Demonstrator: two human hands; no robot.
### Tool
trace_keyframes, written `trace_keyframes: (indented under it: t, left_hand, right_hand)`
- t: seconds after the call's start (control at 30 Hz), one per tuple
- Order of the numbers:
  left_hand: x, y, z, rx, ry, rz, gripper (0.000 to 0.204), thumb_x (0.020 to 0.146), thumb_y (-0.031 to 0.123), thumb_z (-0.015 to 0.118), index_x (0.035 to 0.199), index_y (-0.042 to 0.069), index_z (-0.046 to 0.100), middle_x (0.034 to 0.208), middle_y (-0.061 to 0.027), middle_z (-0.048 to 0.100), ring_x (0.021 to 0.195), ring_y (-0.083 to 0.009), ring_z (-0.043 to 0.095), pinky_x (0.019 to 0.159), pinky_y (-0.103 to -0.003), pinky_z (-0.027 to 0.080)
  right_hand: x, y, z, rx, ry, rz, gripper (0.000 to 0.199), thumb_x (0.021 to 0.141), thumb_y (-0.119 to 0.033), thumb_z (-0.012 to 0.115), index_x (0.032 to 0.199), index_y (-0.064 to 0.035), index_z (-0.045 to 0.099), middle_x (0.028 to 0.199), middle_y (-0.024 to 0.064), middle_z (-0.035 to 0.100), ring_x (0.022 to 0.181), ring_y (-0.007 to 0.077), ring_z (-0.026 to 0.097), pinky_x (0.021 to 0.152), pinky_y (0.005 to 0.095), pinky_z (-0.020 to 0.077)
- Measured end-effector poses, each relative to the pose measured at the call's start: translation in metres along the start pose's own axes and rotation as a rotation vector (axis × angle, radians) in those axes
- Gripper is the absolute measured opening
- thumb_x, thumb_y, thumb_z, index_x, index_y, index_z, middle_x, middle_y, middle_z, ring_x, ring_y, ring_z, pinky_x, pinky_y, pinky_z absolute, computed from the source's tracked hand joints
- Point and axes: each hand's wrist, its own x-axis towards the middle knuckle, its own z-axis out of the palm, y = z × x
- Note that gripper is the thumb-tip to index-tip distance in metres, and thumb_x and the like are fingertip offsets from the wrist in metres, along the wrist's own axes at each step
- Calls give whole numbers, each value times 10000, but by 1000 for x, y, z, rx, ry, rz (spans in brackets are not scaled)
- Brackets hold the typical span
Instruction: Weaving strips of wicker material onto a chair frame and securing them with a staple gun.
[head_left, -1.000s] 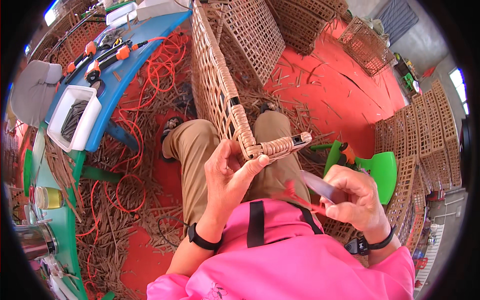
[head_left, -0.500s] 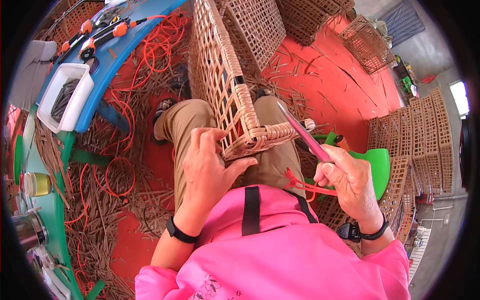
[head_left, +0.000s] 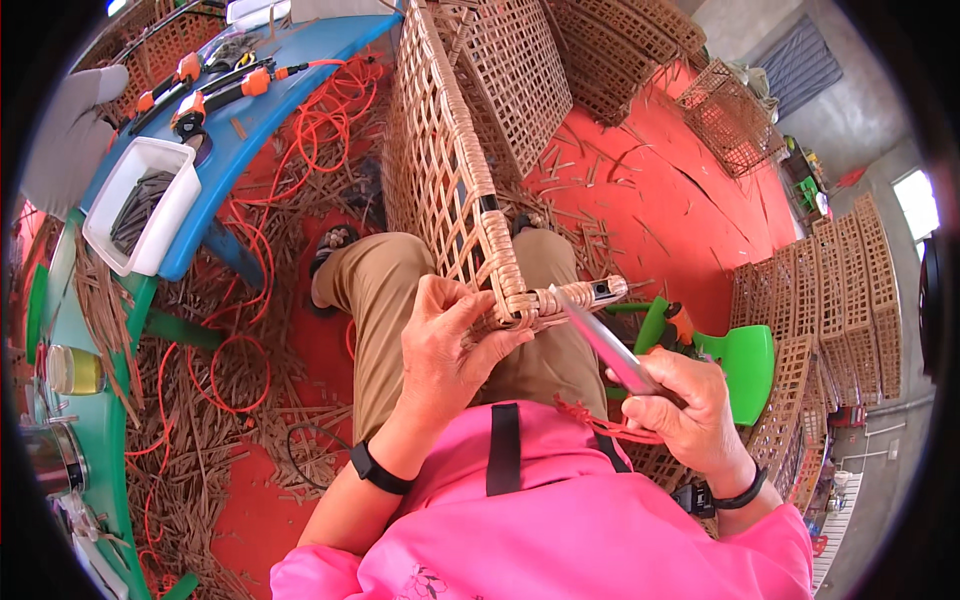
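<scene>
A woven rattan basket frame (head_left: 440, 170) rests on my knees, its wrapped corner close to my chest. My left hand (head_left: 450, 350) grips that corner from below, thumb on the wrapped rim. My right hand (head_left: 685, 405) holds a flat metal blade (head_left: 600, 340) whose tip touches the wrapped end of the rim (head_left: 580, 295). A red cord (head_left: 600, 420) dangles beneath my right hand.
A blue table (head_left: 250, 120) at left carries orange-handled tools (head_left: 190, 100) and a white tub (head_left: 140, 205). Orange cables and rattan scraps (head_left: 200, 400) litter the red floor. A green stool (head_left: 745, 365) stands at right, stacked wicker panels (head_left: 830, 300) beyond it, more baskets (head_left: 640, 40) behind.
My right hand brought the blade from beside my chest up to the rim's wrapped end. My left hand shifted its grip under the basket corner.
</scene>
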Motion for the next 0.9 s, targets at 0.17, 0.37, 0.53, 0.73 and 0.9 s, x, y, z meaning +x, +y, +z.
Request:
trace_keyframes:
  t: [0.17, 0.37, 0.53, 0.73, 0.9]
  left_hand:
    - [-5, 9, 2, -27, -21, -138, 431, 751, 242, 919, 987, -37, 689, 980, -97, 519, 915, -245, 537, 815, -347, 479]
    - [-6, 11, 2, -45, -15, -167, 427, 774, 241, 905, 1008, -45, 692, 991, -100, 522, 928, -239, 541, 828, -339, 480]
    - [-6, 8, 5, 9, 45, -67, 399, 755, 214, 923, 1037, 10, 728, 949, -97, 572, 833, -235, 608, 703, -352, 529]
    - [-5, 10, 5, 32, 47, -83, 404, 753, 227, 924, 1034, 10, 730, 946, -93, 566, 822, -227, 601, 702, -346, 524]
    - [-7, 14, 3, -38, 3, -175, 420, 786, 235, 899, 1019, -44, 689, 999, -96, 521, 903, -229, 545, 817, -327, 475]
  right_hand:
    - [-2, -3, 8, -41, 40, 129, 523, 968, -211, 754, 1389, 38, 569, 877, 46, 654, 700, 77, 585, 641, 264, 493]
    - [-6, 1, 8, -312, 53, -110, 542, 946, -195, 737, 1414, 5, 550, 951, 117, 660, 740, 195, 622, 646, 326, 505]
    - [-6, 9, 19, -410, 17, -180, 586, 904, -70, 720, 1449, -5, 516, 971, 173, 647, 777, 350, 664, 641, 401, 547]
    - [-10, 5, 21, -380, 10, -156, 566, 957, -44, 669, 1498, -83, 508, 1001, 168, 646, 784, 350, 659, 652, 408, 549]
    - [-9, 2, 21, -347, 27, -148, 539, 970, -64, 668, 1490, -81, 526, 964, 166, 633, 762, 351, 635, 680, 415, 543]
